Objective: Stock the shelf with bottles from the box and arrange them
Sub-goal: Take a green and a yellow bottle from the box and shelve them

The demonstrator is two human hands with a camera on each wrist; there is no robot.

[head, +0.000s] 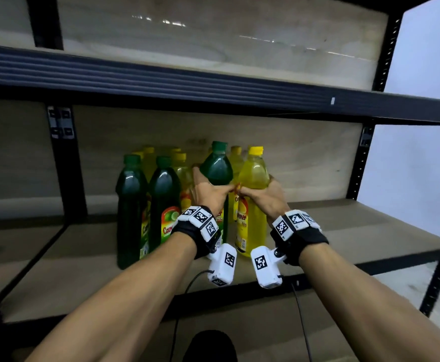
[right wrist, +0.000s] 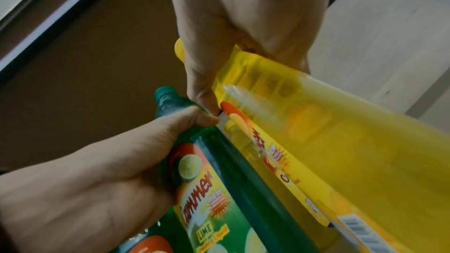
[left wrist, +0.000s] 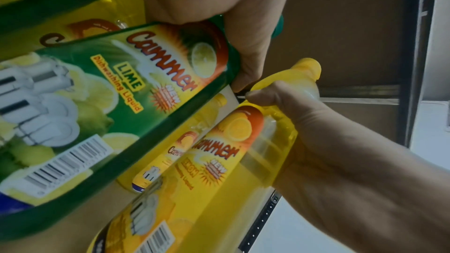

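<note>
My left hand point(head: 208, 190) grips the upper body of a green lime bottle point(head: 217, 169), whose label faces the left wrist camera point(left wrist: 136, 88). My right hand point(head: 263, 195) grips a yellow lemon bottle point(head: 253, 178) just to its right. The two thumbs nearly touch between the bottles. Both bottles stand upright near the front of the middle shelf board point(head: 357, 226). In the right wrist view my fingers wrap the yellow bottle point(right wrist: 328, 141), and the green bottle point(right wrist: 219, 189) lies beside it in my left hand point(right wrist: 109, 170).
Two more green bottles point(head: 145, 202) stand at the left of the group, with several yellow bottles point(head: 179, 163) behind them. The upper shelf's dark edge point(head: 213, 84) runs overhead. Black uprights point(head: 357, 165) flank the shelf bay. A dark shoe point(head: 211, 346) shows below.
</note>
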